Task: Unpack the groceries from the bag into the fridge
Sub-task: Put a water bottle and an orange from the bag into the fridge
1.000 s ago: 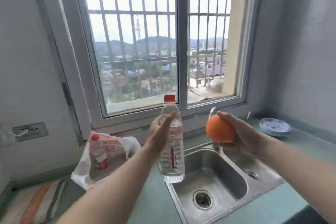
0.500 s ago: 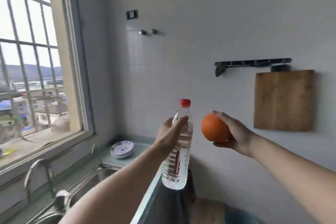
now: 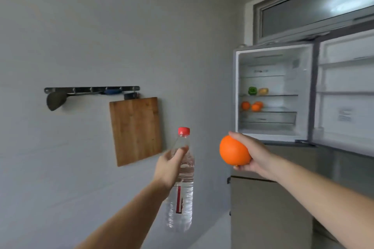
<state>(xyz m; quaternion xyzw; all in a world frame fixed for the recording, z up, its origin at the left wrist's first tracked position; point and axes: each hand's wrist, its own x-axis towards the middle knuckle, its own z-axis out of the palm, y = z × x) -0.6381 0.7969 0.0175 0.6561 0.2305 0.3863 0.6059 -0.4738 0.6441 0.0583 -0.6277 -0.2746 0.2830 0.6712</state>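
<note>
We saw the left hand wrapped around an upright water bottle at lower centre, its fingers curled below the red cap, while the right hand cupped an orange against its fingers, below the open fridge at right.

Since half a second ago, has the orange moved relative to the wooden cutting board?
Yes. The orange was left of the cutting board; now it is right of it, toward the open fridge.
</note>
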